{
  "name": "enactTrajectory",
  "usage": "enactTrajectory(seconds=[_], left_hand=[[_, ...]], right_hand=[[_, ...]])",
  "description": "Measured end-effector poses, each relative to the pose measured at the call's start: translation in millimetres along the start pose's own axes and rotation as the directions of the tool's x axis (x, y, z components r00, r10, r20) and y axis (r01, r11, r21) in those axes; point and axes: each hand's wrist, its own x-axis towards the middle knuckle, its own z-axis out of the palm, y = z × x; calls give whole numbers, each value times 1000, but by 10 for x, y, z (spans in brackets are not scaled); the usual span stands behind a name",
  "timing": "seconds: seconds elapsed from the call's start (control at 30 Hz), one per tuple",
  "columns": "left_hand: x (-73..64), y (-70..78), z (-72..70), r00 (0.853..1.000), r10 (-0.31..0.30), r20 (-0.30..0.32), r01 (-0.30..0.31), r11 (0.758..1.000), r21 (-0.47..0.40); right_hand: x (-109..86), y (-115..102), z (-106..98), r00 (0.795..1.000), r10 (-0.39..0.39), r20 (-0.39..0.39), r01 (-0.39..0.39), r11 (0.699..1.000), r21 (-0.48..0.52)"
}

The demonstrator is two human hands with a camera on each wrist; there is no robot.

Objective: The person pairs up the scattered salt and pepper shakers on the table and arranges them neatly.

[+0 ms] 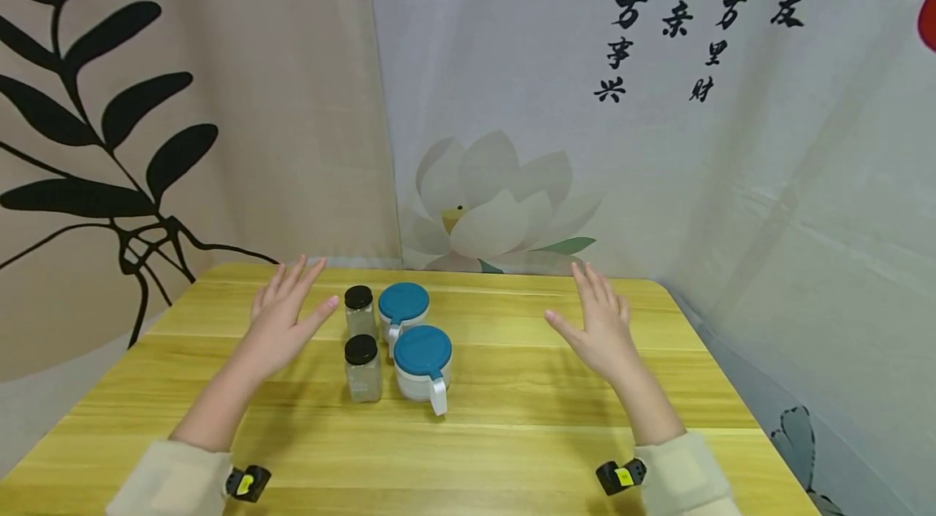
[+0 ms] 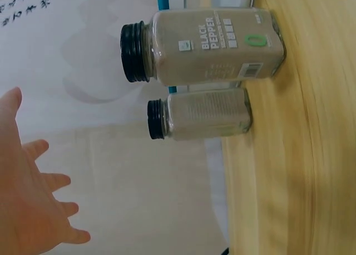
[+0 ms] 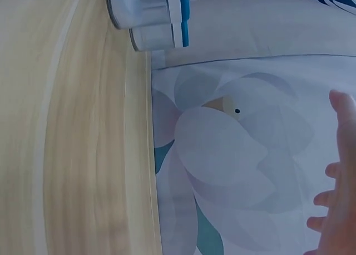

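My left hand hovers over the left part of the table, fingers spread and straight, holding nothing. Just right of it stand two pepper jars with black lids, a nearer jar and a farther jar. The nearer one reads "BLACK PEPPER" on its glass in the left wrist view. Beside them are two clear containers with blue lids and white handles, the front container and the back container. My right hand is held apart on the right, fingers extended, with nothing in it.
The wooden table has its far edge close to a hanging cloth printed with a lotus and writing. Another cloth with dark leaves hangs at the left. Each wrist wears a small black device.
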Motion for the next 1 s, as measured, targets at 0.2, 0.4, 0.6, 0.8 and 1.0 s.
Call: enactTrajectory(seconds=[0.2,0.4,0.6,0.8,1.0], left_hand=[[-39,5,37,1000,-3,-15,3,999,-34],[-63,3,61,1000,-12,-25,10,998,-69],[-82,1,89,999,-21,-33,17,994,-108],[-107,31,110,998,-28,-51,20,990,-140],[-134,33,131,997,-50,-65,38,986,-164]], right_hand=[[-35,-82,46,1000,-8,-9,8,999,38],[-55,-143,95,1000,-17,-22,19,997,73],[-62,-206,136,999,-23,-31,26,995,101],[-80,-271,197,999,-29,-34,34,990,139],[-92,-319,274,998,-40,-45,47,984,171]])
